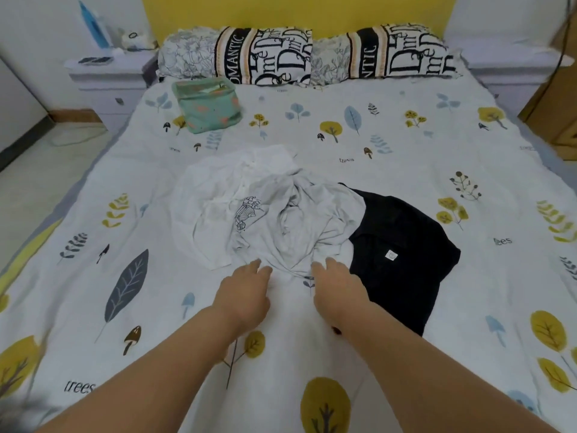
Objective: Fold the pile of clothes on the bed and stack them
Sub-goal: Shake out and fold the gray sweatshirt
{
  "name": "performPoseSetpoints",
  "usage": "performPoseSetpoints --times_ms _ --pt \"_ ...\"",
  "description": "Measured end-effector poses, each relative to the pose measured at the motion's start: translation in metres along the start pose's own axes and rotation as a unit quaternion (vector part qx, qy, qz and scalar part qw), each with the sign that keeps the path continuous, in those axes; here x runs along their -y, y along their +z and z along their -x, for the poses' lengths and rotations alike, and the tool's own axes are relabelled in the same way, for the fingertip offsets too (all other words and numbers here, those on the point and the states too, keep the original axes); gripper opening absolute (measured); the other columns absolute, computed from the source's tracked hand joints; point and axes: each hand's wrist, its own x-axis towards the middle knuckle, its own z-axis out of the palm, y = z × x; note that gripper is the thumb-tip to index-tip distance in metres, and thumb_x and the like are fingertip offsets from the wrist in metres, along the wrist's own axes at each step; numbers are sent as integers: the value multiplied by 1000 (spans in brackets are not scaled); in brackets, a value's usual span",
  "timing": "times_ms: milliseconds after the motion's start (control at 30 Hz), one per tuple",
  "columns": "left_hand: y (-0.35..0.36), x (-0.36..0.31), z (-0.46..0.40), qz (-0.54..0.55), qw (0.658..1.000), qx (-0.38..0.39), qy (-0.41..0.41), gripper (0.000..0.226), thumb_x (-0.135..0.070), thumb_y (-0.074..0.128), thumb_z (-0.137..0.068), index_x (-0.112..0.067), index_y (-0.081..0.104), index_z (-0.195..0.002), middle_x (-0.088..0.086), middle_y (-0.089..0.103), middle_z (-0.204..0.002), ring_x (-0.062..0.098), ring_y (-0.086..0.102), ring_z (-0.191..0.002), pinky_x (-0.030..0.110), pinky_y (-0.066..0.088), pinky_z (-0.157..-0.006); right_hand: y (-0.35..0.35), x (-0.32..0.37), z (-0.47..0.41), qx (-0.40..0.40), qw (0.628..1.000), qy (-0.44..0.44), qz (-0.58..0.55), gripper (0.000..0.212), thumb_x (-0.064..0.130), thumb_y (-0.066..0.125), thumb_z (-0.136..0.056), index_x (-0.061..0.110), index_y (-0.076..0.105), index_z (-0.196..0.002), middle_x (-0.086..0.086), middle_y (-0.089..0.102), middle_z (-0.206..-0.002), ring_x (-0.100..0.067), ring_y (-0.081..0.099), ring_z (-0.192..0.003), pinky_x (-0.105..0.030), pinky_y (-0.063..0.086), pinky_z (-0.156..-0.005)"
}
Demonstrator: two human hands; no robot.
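Both my bare forearms reach out over the white bedsheet printed with leaves and trees, my left hand and right hand side by side with fingers loosely extended, holding nothing, fingertips touching the near edge of the crumpled light grey T-shirt. It lies over a rumpled white garment, with a black shirt just beside on the right. Farther off sits a folded green patterned cloth near two lettered pillows.

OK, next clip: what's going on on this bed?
A person is reaching both hands toward a crumpled pale grey T-shirt in the middle of the bed. The left hand and right hand are open at its near edge, gripping nothing yet. A black shirt lies partly under it to the right. Nothing in the pile is folded.
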Motion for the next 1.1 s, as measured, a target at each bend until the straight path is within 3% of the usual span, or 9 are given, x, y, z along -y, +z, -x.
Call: performPoseSetpoints --times_ms 300,433,533,600,700,767,833,967,1100 --pt "82 26 -78 -20 997 70 -8 67 -23 35 -94 -29 -2 -149 0 -10 -158 35 -9 -143 49 5 -115 50 14 -94 -8 999 -35 -1 69 30 47 -96 26 5 -150 -5 -19 -156 -37 -8 -143 -51 17 -112" --pt "90 41 -79 15 997 74 32 69 -29 44 -91 -23 9 -149 4 11 -157 34 7 -143 45 19 -112 66 14 -87 -18 998 -53 -15 30 11 46 -94 9 52 -123 -8 26 -146 -33 37 -125 -35 38 -89" --pt "78 41 -66 157 987 -3 33 68 -18 50 -86 -21 17 -145 11 44 -133 32 46 -119 30 37 -83 68 14 -62 -9 997 -72 -23 21 2 44 -89 2 58 -105 -11 48 -118 -30 53 -105 -32 39 -78" --pt "65 35 -51 204 973 -101 36 81 -9 52 -84 -22 6 -150 14 37 -140 31 47 -117 30 39 -84 63 12 -37 9 994 -108 -7 22 1 43 -89 4 58 -105 -8 51 -115 -28 54 -104 -29 37 -75" --pt "43 22 -34 121 962 -203 135 80 3 48 -80 -25 17 -148 16 11 -155 31 20 -141 33 21 -111 42 11 1 1 988 -152 -30 23 1 45 -87 6 60 -103 -7 54 -112 -24 55 -102 -26 38 -74" --pt "25 9 -23 30 970 -152 189 76 4 43 -78 -33 32 -144 6 1 -158 24 -2 -145 38 3 -116 16 12 27 -49 979 -197 -37 20 1 58 -78 5 66 -96 -8 62 -102 -26 60 -91 -25 47 -74" --pt "10 -4 -10 -27 975 -71 207 69 3 40 -79 -34 42 -137 -4 6 -157 18 -9 -144 40 -7 -115 -13 11 52 -112 968 -219 -44 24 3 79 -48 13 68 -67 1 64 -72 -17 61 -61 -16 48 -53" --pt "-25 -18 21 -68 972 -24 224 43 -5 42 -84 -20 54 -123 4 48 -128 20 36 -126 31 27 -97 -68 6 93 -203 947 -240 -61 44 -6 77 -23 14 46 -45 4 47 -51 -13 45 -41 -13 30 -38" --pt "-74 -11 61 -124 977 -16 170 27 -22 47 -86 -17 56 -110 6 50 -117 21 43 -110 28 22 -72 -128 -3 138 -259 937 -225 -62 39 -9 74 -36 14 44 -46 3 46 -54 -13 47 -46 -22 36 -40"
